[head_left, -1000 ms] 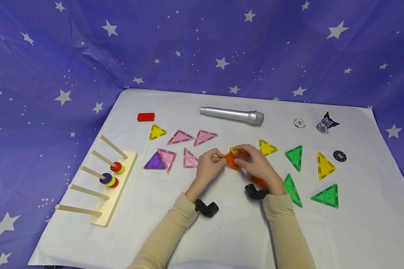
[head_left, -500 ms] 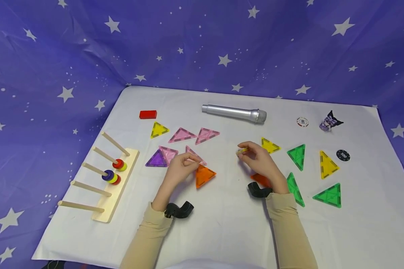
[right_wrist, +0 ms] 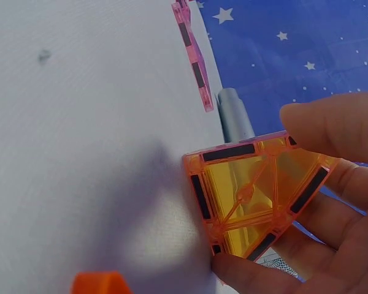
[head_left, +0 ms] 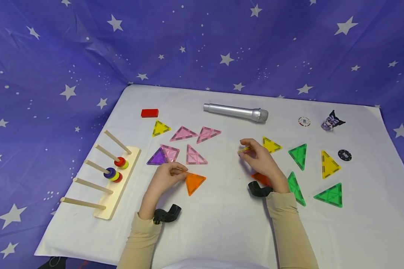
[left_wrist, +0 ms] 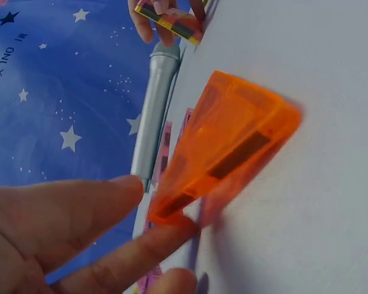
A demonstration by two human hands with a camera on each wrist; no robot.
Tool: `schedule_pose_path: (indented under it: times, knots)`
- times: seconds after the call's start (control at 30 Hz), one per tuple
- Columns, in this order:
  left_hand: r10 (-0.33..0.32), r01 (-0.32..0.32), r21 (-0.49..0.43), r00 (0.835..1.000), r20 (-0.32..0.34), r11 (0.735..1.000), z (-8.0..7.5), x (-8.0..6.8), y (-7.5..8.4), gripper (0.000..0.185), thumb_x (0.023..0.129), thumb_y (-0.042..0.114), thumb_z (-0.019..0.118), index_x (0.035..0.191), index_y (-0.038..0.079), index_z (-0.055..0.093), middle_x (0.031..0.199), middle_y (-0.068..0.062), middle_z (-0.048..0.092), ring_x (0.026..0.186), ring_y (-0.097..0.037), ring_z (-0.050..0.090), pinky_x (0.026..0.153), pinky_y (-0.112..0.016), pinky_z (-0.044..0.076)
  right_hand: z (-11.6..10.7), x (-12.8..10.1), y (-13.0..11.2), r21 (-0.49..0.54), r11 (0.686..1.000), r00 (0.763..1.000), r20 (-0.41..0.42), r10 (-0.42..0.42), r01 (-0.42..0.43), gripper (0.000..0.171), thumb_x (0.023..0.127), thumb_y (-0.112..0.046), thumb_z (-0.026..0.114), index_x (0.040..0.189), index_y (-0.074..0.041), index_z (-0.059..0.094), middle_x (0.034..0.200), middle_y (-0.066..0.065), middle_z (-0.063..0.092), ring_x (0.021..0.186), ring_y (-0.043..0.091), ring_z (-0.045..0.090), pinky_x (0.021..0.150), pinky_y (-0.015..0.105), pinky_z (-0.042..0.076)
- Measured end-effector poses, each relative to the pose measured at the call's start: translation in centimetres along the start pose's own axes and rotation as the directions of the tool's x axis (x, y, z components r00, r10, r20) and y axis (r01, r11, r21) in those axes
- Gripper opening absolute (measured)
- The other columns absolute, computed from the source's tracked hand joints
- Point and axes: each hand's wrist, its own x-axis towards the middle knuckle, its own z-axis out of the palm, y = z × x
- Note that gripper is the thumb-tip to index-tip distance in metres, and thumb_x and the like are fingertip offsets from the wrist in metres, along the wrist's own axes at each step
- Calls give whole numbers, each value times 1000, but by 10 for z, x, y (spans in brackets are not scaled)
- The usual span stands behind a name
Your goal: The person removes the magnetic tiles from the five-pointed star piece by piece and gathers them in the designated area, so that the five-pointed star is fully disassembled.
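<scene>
My left hand (head_left: 166, 179) is low over the left middle of the white table, its fingertips right at one corner of an orange triangular magnetic tile (head_left: 195, 183). In the left wrist view the thumb stands apart from this orange tile (left_wrist: 233, 128), while a finger meets its near corner. On the right, my right hand (head_left: 260, 160) pinches a see-through yellow magnetic tile (right_wrist: 245, 190) with pinkish-red edges, tilted above the cloth. Partly hidden below the right wrist lies a red-orange tile (head_left: 260, 178).
Pink tiles (head_left: 196, 155), a purple tile (head_left: 157, 157) and a yellow tile (head_left: 160, 128) lie at left. Green tiles (head_left: 299, 156) and yellow tiles (head_left: 329, 165) lie at right. A wooden peg rack (head_left: 116, 194), silver microphone (head_left: 233, 111), red block (head_left: 149, 113), chips (head_left: 345, 155) and figurine (head_left: 331, 121) surround them.
The left hand has drawn the orange tile leftward, away from the right hand's tile, and its grip has loosened. The right hand has stayed nearly in place, still holding the yellow tile.
</scene>
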Motion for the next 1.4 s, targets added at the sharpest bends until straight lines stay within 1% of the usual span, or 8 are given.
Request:
schedule_pose_path:
  times: [0.17, 0.27, 0.43, 0.63, 0.77, 1.07, 1.2, 1.4]
  knots:
    - [32, -29, 89, 999, -28, 996, 0, -2, 9, 14, 80, 15, 69, 93, 10, 70, 92, -2, 65, 68, -16, 53, 60, -30, 43, 0, 0, 0, -2, 1000, 1000, 2, -1, 1, 43, 89, -12, 57, 129, -5, 43, 127, 16, 47, 101, 28, 54, 89, 44, 40]
    - [124, -125, 80, 992, 19, 989, 3, 4, 17, 22, 81, 14, 67, 102, 8, 68, 94, -6, 64, 72, -18, 53, 63, -31, 44, 1, 0, 0, 10, 1000, 1000, 1, -5, 5, 43, 89, -12, 57, 129, -5, 43, 128, 16, 46, 101, 28, 53, 90, 44, 39]
    - [288, -300, 68, 946, 153, 951, 21, 27, 30, 29, 85, 14, 63, 112, 6, 62, 99, -8, 64, 81, -17, 55, 72, -34, 46, 2, 1, 1, 31, 999, 1000, -13, -19, 19, 43, 88, -10, 58, 128, -4, 43, 127, 16, 47, 100, 27, 53, 91, 43, 37]
    - [327, -350, 68, 916, 232, 934, 49, 56, 47, 31, 88, 20, 59, 116, 6, 59, 101, -6, 64, 80, -16, 56, 69, -28, 45, 4, 0, 2, 45, 997, 997, 22, -69, 68, 50, 87, -5, 57, 133, -4, 37, 133, 17, 43, 106, 30, 48, 96, 50, 30]
    - [362, -382, 43, 902, 237, 923, 66, 68, 53, 38, 87, 20, 61, 123, 8, 54, 106, -8, 63, 80, -16, 56, 69, -26, 44, 6, 0, 2, 101, 991, 990, 102, -98, 88, 54, 88, -4, 55, 137, -7, 32, 139, 15, 37, 122, 31, 38, 101, 49, 24]
    - [550, -563, 30, 816, 177, 826, 89, 81, 57, 39, 82, 15, 67, 120, 9, 57, 117, -7, 55, 89, -21, 57, 78, -29, 45, 8, 1, 6, 44, 998, 988, 146, -57, 51, 62, 83, -13, 66, 136, -5, 34, 138, 14, 35, 124, 31, 37, 99, 45, 30]
    - [560, -567, 9, 817, 141, 824, 94, 86, 58, 32, 80, 14, 69, 110, 7, 59, 115, -6, 56, 87, -21, 57, 76, -32, 46, 9, 2, 6, -20, 999, 995, 91, -32, 34, 58, 80, -16, 70, 128, -1, 41, 127, 16, 44, 115, 32, 44, 94, 44, 37]
    - [532, -536, 47, 843, 84, 843, 95, 87, 59, 21, 81, 14, 69, 100, 10, 62, 103, -2, 63, 89, -20, 58, 75, -31, 45, 12, 2, 5, 8, 1000, 998, 53, 30, -30, 56, 78, -20, 72, 124, -3, 45, 125, 13, 49, 113, 31, 49, 92, 39, 39]
